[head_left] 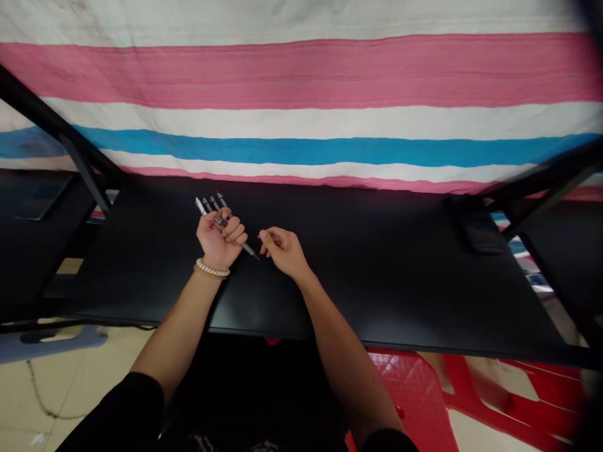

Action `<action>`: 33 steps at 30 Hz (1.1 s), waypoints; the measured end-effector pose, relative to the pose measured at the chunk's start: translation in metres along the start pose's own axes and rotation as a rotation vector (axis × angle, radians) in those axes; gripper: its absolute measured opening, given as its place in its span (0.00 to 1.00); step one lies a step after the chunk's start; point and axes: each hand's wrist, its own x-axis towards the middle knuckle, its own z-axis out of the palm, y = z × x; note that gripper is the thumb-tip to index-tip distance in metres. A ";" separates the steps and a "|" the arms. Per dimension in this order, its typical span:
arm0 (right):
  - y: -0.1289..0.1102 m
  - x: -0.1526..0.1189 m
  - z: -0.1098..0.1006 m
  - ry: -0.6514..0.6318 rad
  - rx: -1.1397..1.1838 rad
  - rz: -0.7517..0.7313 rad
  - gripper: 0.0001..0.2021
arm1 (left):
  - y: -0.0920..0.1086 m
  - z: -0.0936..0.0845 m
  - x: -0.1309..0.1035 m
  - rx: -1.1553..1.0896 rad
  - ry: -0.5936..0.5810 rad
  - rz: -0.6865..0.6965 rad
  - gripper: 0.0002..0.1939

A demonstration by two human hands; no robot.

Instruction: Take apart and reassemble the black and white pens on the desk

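Observation:
My left hand, palm up with curled fingers and a beaded bracelet at the wrist, is closed on a pen. The pen's tip points down to the right, out past my little finger. Several more pens show beyond this hand; whether they are held or lie on the black table cannot be made out. Just right of the pen tip is my right hand, its thumb and fingers pinched together near the table. Anything between those fingertips is too small to see.
A striped cloth hangs behind the table. Black metal frames stand at both sides. A dark flat object lies at the table's right end. Red plastic stools are below the near edge at the right.

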 end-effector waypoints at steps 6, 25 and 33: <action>0.002 0.001 -0.001 0.016 -0.006 -0.003 0.27 | 0.003 -0.003 0.001 -0.033 0.002 0.041 0.24; 0.002 0.000 -0.001 0.019 -0.016 0.008 0.30 | 0.008 -0.004 0.001 -0.071 0.044 0.105 0.28; -0.043 -0.033 -0.003 0.128 0.167 -0.033 0.25 | 0.014 0.003 -0.003 0.114 0.172 0.310 0.16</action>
